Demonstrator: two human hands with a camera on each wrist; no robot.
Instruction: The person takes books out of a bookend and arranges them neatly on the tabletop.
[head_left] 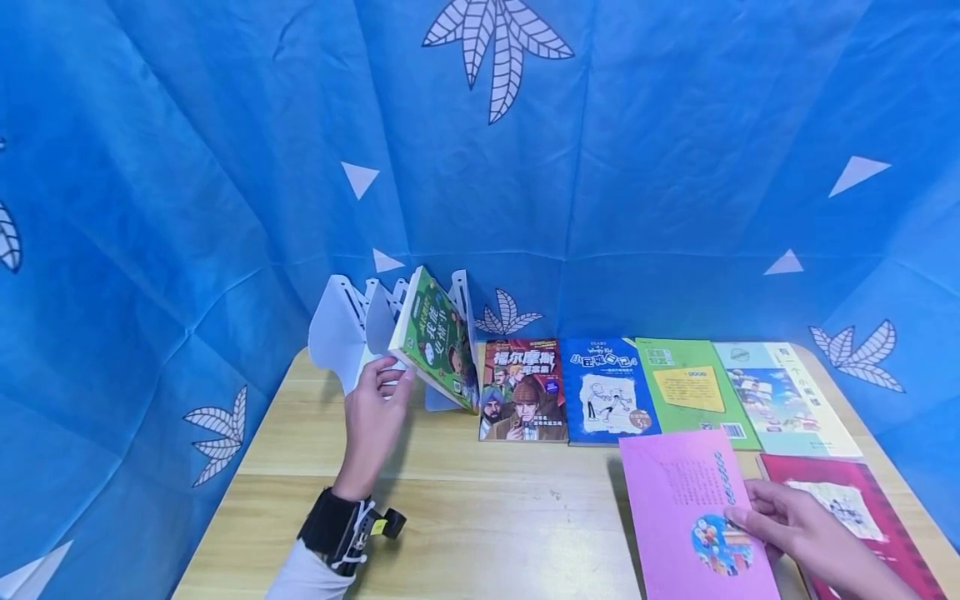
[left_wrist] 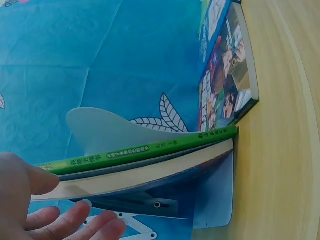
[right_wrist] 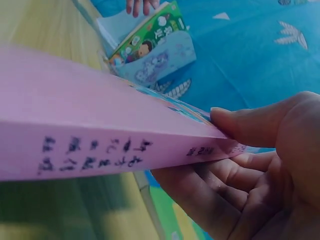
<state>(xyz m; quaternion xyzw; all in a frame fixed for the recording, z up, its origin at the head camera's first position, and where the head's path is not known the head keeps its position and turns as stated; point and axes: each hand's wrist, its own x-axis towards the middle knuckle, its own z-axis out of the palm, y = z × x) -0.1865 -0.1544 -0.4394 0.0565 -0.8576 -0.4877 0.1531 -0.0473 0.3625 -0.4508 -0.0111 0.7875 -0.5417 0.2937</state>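
At the lower right in the head view, my right hand (head_left: pixel 798 525) holds a pink book (head_left: pixel 667 508). In the right wrist view, its thumb lies on the cover and its fingers are bent underneath. My left hand (head_left: pixel 378 408) is at the near left edge of a green picture book (head_left: pixel 435 342), which leans in an expandable pale-blue book rack (head_left: pixel 341 325). The left wrist view shows the thumb (left_wrist: pixel 42 180) against the book ends and the other fingers loosely bent below. Another book (left_wrist: pixel 150 172) with pale page edges lies against the green one.
Right of the rack lie a detective comic book (head_left: pixel 522 392), a blue diary book (head_left: pixel 609 387), a green book (head_left: pixel 693 392) and a pale book (head_left: pixel 783 400) in a row. A red book (head_left: pixel 862 508) is partly under my right hand. A blue curtain (head_left: pixel 637 167) backs the wooden table (head_left: pixel 480 517).
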